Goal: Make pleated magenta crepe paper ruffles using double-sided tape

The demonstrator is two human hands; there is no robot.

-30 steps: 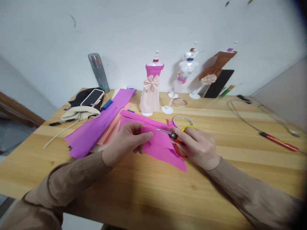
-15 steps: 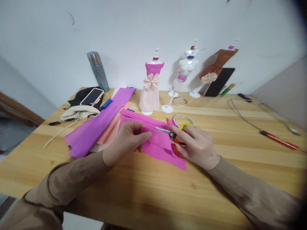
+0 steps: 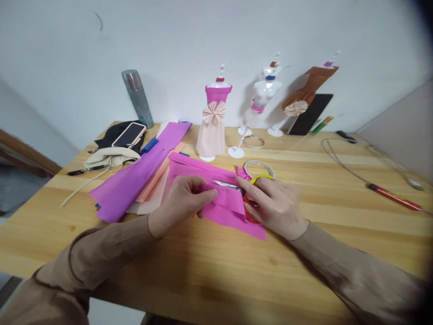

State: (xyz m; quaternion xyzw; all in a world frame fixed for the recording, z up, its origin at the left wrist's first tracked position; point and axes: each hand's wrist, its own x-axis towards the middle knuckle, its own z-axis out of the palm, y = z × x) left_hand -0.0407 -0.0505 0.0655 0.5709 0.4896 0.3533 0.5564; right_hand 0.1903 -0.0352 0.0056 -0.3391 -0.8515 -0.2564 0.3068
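Scissors sat gripped in right hand in head view, blades at pink material. Left hand pinched that material, thumb against fingers. Material was between both hands, over table, right of purple sheet, near tape roll.

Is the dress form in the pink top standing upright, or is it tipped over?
Upright: the dress form stands with its white base on the table, neck post pointing up.

Raised pink sheet, upper edge at the red-and-yellow scissors
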